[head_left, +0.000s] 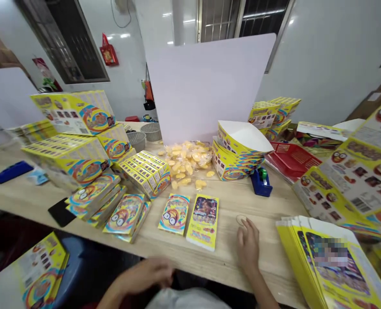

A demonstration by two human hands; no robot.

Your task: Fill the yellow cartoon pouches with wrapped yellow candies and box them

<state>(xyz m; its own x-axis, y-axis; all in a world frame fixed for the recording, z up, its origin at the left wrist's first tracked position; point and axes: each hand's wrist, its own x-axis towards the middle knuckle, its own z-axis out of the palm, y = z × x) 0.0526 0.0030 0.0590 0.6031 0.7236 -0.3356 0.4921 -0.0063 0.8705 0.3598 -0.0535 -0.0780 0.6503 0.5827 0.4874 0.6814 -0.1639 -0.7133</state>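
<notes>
My right hand (248, 244) rests on the light wood table (222, 257), fingers spread and holding nothing, next to a small clear ring (241, 219). Just left of it lie a yellow printed card packet (203, 221) and a cartoon-printed packet (174, 213). My left hand (147, 274) hovers at the table's near edge, slightly blurred, its fingers curled around nothing visible. Stacks of yellow printed boxes (93, 193) stand to the left of the packets. A bag of yellow sweets (187, 163) lies further forward.
A white divider board (206, 86) rises behind the bag, near grey plastic baskets (136, 140). To the right are nested open boxes (238, 150), a blue tape dispenser (261, 182), a red plastic tray (291, 161) and flat printed sheets (325, 262). A black phone (61, 212) lies at the left.
</notes>
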